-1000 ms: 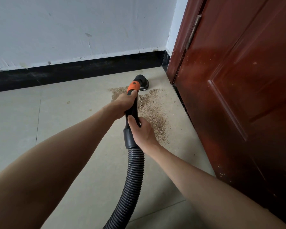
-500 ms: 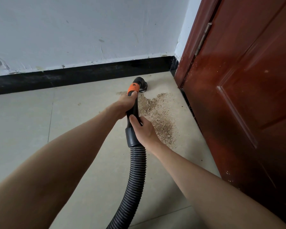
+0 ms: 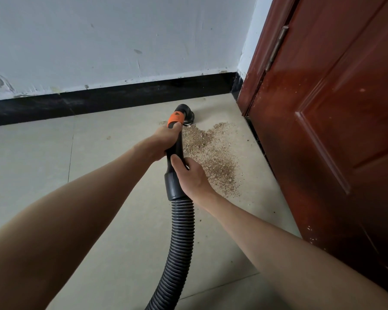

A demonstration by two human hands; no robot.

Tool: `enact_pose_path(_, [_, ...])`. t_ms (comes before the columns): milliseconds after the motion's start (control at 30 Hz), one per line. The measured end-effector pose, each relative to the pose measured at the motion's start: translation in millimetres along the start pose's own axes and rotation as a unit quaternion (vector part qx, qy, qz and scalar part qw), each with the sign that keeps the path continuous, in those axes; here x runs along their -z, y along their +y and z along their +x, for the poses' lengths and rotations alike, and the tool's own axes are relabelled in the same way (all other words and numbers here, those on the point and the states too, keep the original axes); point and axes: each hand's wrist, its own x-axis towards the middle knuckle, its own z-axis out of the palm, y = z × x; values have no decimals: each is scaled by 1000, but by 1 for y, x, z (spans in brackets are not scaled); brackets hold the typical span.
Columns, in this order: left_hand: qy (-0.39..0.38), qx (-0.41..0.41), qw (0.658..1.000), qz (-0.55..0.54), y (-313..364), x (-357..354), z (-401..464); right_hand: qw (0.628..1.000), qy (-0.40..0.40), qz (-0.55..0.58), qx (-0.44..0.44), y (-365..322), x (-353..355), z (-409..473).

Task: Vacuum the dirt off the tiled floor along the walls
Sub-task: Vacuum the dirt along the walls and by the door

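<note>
A person's left hand [image 3: 164, 142] and right hand [image 3: 192, 175] both wrap their fingers around a black vacuum wand [image 3: 176, 153]. Its nozzle [image 3: 185, 113] rests on the tiled floor [image 3: 43, 157], touching a dirt pile [image 3: 213, 151] near the wooden door [image 3: 334, 130] and black baseboard [image 3: 121, 99].

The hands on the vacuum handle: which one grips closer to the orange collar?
The left hand: its fingers reach right up to the orange collar. The right hand grips lower, near the ribbed hose.
</note>
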Motion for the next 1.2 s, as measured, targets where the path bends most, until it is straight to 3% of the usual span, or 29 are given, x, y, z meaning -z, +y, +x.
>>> enact_pose_path(1200, [66,6,998,23,-13,31,-2,999,-35,-30,17,-15,-23,-6])
